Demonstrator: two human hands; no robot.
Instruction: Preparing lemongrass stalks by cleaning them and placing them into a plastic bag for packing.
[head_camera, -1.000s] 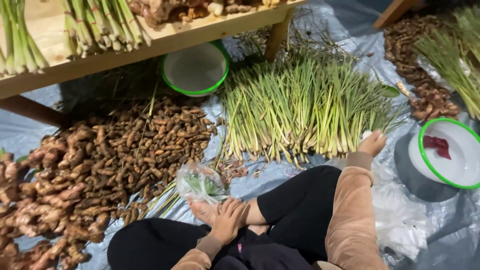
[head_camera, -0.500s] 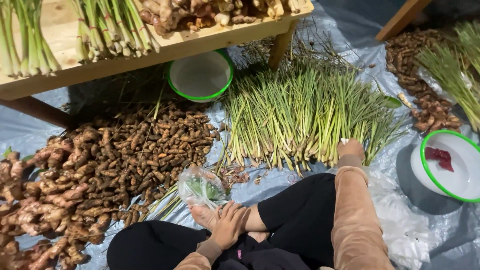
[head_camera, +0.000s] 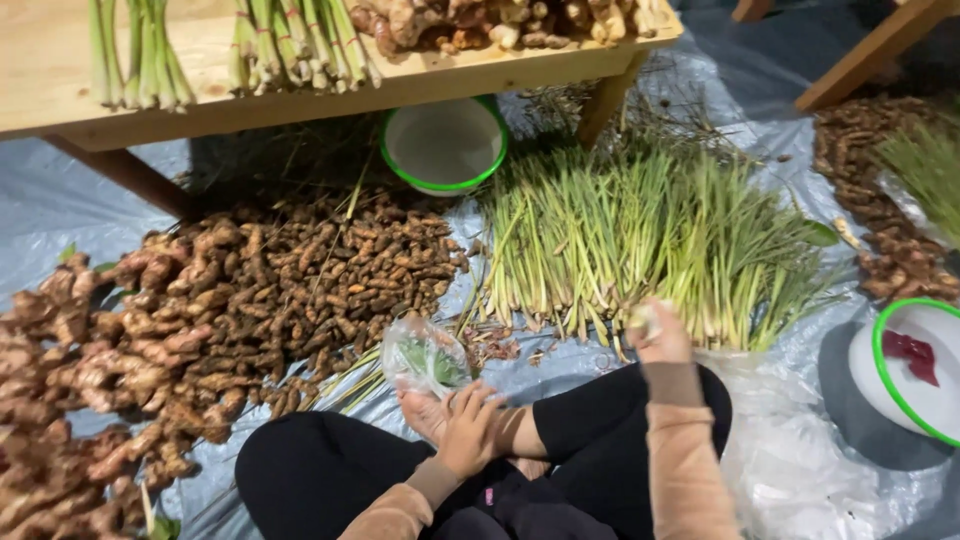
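Two hands are seen: the right hand (head_camera: 660, 335) is closed on pale lemongrass stalks (head_camera: 640, 318) at the near edge of the lemongrass pile (head_camera: 650, 240). The left hand (head_camera: 468, 430) is laid on a bare foot (head_camera: 425, 412), fingers loosely apart, beside a clear plastic bag (head_camera: 428, 355) on the grey floor sheet (head_camera: 60, 210).

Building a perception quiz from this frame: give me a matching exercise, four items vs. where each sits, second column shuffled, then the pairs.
Things:
1. right hand
2. left hand
3. clear plastic bag
4. bowl with a red item

Places:
A. resting on the bare foot
B. far right on the tarp
C. at the near ends of the lemongrass pile
D. just beyond the toes, beside the small brown roots

Pairs: 1-C, 2-A, 3-D, 4-B
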